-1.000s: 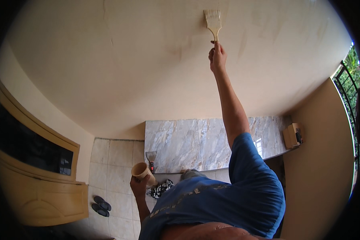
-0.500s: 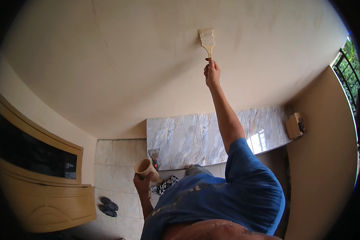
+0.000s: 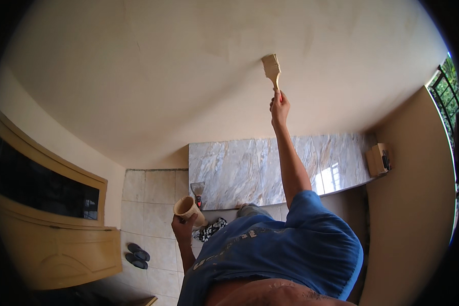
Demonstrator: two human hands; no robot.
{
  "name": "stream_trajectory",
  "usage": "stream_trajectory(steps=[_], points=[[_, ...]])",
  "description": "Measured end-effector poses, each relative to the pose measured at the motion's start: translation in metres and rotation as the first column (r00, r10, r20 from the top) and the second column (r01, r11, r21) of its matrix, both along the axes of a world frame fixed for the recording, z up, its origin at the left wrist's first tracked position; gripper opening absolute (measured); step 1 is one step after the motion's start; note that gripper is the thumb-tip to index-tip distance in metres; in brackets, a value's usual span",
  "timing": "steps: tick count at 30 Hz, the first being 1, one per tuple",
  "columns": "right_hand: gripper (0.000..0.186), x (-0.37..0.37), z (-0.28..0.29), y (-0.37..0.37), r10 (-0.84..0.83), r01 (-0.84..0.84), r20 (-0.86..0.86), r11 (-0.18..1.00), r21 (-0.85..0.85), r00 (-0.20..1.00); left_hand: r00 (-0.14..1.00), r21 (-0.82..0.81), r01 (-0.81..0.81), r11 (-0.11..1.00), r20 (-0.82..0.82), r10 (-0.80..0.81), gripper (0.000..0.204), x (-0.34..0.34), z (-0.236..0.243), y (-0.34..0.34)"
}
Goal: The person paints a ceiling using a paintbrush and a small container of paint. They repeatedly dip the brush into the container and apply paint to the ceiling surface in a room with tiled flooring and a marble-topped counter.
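My right hand (image 3: 280,108) is closed round the handle of a wide paintbrush (image 3: 272,66), my arm stretched far out. The brush's pale bristles are at the cream wall (image 3: 188,76); whether they touch it I cannot tell. Lower left, my left hand (image 3: 182,227) grips a beige cup-like container (image 3: 187,208), its open mouth tilted up. Its inside looks coated in the same pale colour. Just beyond the container, a putty knife (image 3: 198,191) with a red and black handle lies at the edge of the marbled counter.
The glossy marble-patterned counter (image 3: 229,168) runs along the wall's foot. A cardboard box (image 3: 377,159) stands on its right end. Black slippers (image 3: 137,256) lie on the tiled floor (image 3: 158,219), beside a wooden door (image 3: 61,255). A patterned black-and-white cloth (image 3: 210,230) is near the container. A barred opening (image 3: 445,89) is far right.
My right hand has drawn the brush down the wall, nearer to me and slightly right, and the brush has turned a little. My left hand still holds the container in nearly the same place.
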State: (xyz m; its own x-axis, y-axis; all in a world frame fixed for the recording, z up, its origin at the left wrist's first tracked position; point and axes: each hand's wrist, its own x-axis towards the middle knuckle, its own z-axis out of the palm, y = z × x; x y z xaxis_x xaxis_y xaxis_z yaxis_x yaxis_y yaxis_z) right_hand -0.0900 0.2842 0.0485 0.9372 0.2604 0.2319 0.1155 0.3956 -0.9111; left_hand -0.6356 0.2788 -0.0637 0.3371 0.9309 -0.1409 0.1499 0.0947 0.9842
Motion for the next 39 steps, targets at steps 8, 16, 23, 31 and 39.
stream_trajectory(steps=[8,16,23,31,39], points=[[0.048,0.035,0.159,-0.023,-0.395,0.728,0.851,0.685,0.023,0.345,0.999,0.013,-0.023,1.000,-0.023,0.023,0.057,0.006,0.017,-0.005],[0.032,0.207,0.306,0.011,-0.365,0.731,0.897,0.536,0.423,-0.251,1.000,0.062,0.012,0.998,0.004,-0.012,0.060,0.022,0.014,0.002],[0.064,0.126,0.184,0.012,-0.082,0.745,0.956,0.647,-0.164,0.282,1.000,0.058,-0.003,0.998,0.017,0.002,0.060,0.028,0.015,-0.009],[0.063,0.084,0.069,-0.006,0.065,0.630,0.837,0.628,-0.458,0.544,0.997,0.047,0.074,0.996,-0.002,-0.074,0.059,0.018,0.008,-0.010],[0.062,0.063,0.040,-0.044,0.155,0.581,0.780,0.583,-0.567,0.606,0.996,0.007,0.072,0.997,-0.053,-0.071,0.058,0.021,0.006,-0.031]])
